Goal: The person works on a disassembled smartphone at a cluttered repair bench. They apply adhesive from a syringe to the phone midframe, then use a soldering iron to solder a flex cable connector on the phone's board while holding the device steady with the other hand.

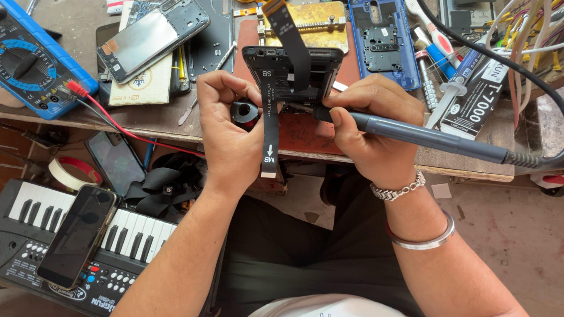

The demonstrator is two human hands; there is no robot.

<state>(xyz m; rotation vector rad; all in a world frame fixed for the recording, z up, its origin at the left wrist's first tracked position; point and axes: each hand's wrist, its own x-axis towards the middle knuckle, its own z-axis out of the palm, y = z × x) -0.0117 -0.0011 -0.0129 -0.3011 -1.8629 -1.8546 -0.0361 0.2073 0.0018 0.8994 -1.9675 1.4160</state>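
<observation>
Right now your left hand (226, 126) pinches the left edge of the opened phone (292, 73) at centre frame, fingers pressed on it, while your right hand (367, 126) has its fingers wrapped around the soldering iron (423, 136), tip at the phone's lower edge. The risk, as I judge it, is the hot tip grazing the black flex cable (270, 132) hanging just beside it, or your left fingertips. The iron's cord trails to the right edge; a glue tube (479, 88), syringe (449, 97) and blue back cover (382, 41) crowd the worktop (482, 155) at upper right, a multimeter (35, 58) upper left.
</observation>
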